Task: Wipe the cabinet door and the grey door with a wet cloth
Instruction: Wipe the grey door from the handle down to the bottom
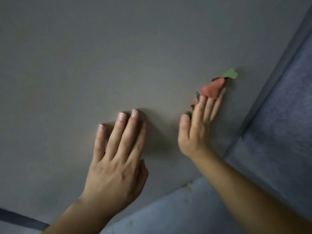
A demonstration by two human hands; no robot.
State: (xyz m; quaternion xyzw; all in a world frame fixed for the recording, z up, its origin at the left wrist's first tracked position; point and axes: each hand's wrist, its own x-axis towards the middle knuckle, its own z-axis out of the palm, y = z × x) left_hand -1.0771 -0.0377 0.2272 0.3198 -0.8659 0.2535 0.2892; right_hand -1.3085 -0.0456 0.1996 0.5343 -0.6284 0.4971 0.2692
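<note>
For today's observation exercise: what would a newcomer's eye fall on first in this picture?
The red and green cloth, pressed against the flat grey door panel by the right hand, right of centre. Next, the left hand, lying flat with straight fingers on the panel at lower centre.

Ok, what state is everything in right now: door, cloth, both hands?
grey door: both hands on it, wetness not discernible
cloth: bunched, pressed to the door under the right hand
left hand: flat on the door, fingers straight, empty
right hand: fingers straight, pressing the cloth
</note>
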